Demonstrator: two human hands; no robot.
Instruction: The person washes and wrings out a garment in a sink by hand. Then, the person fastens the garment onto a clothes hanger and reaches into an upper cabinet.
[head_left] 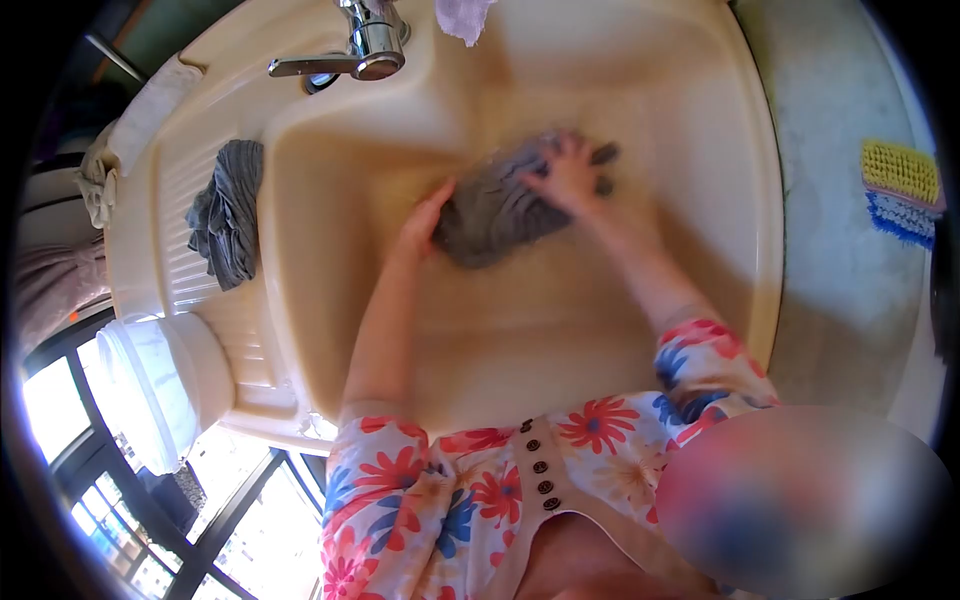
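Note:
A wet dark grey cloth (500, 212) lies bunched on the floor of the beige sink (500, 345). At its left end is my left hand (428, 222), with its fingers closed on the edge of the fabric. My right hand (568, 178) rests on the cloth's upper right part, fingers spread over it and slightly blurred. Small dark folds of the cloth stick out past the right fingertips. Whether shallow water covers the sink floor, I cannot tell.
A chrome faucet (375, 45) stands at the back, with a pale purple cloth (463, 18) beside it. On the ribbed drainboard (185, 275) lies another grey cloth (230, 215), near a white bucket (195, 365). A yellow-and-blue scrub brush (900, 190) sits on the right ledge.

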